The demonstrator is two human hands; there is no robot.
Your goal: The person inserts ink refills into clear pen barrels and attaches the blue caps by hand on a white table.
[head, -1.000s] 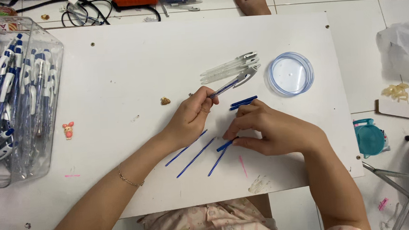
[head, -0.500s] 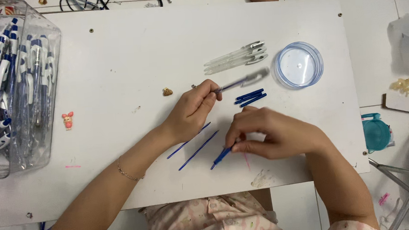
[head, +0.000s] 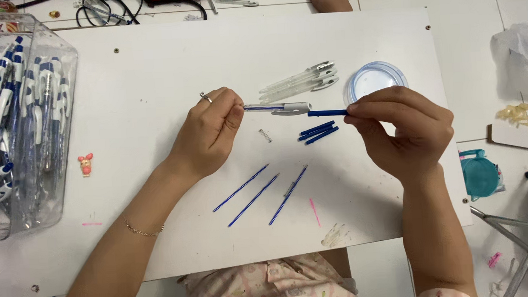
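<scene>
- Fingers of the left hand [head: 210,128] pinched the barrel [head: 277,108]; the right hand [head: 402,126] pinched the blue tip [head: 327,112], both level, aligned.
- 3 refills [head: 260,194] lay parallel nearby, within reach.

Three loose blue refills [head: 257,194] lie side by side on the desk [head: 152,82], just below the left hand [head: 206,133]. Three short blue pen parts [head: 318,132] sit between the two hands, beside one small spring [head: 266,135]. About three clear pen barrels [head: 299,82] lie above the hands, next to one round clear lid [head: 357,80]. One clear box of pens [head: 15,119], too many to count, stands well left of the left hand.
</scene>
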